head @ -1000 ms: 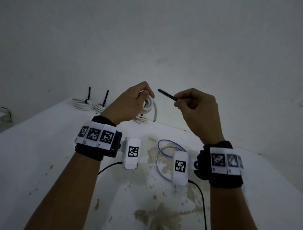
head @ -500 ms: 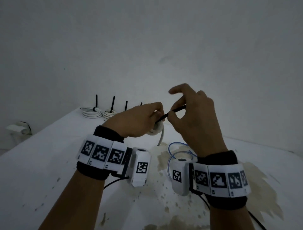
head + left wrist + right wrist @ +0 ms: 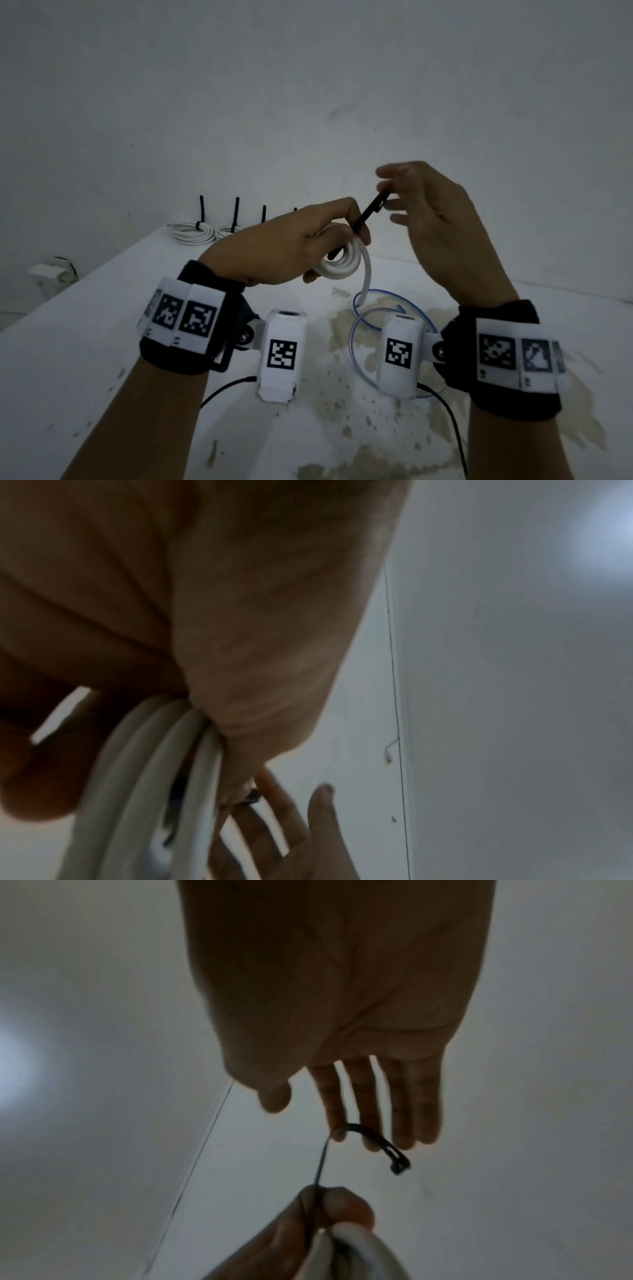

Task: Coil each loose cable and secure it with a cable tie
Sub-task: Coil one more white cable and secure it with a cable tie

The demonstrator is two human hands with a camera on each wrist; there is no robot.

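Note:
My left hand [image 3: 352, 234] is raised above the table and grips a coiled white cable [image 3: 342, 267], whose loose end hangs down. The same hand pinches a black cable tie [image 3: 371, 209] against the coil. The tie sticks up to the right. My right hand [image 3: 387, 198] has its fingers straight and touches the tie's upper end. In the right wrist view the tie [image 3: 369, 1137] bends over my fingertips [image 3: 337, 1131], above the left hand [image 3: 325, 1213] and coil [image 3: 359, 1253]. The left wrist view shows the coil [image 3: 143, 791] close up under my palm.
A thin blue cable [image 3: 356, 342] lies in loose loops on the stained white table [image 3: 85, 342] beneath my hands. Tied white coils [image 3: 193, 234] with upright black tie ends sit at the far left edge by the wall. A socket box [image 3: 48, 272] is left of the table.
The right hand brought the tie to the coil and stopped pinching it, its fingers now straight. The left hand now pinches the tie with the coil.

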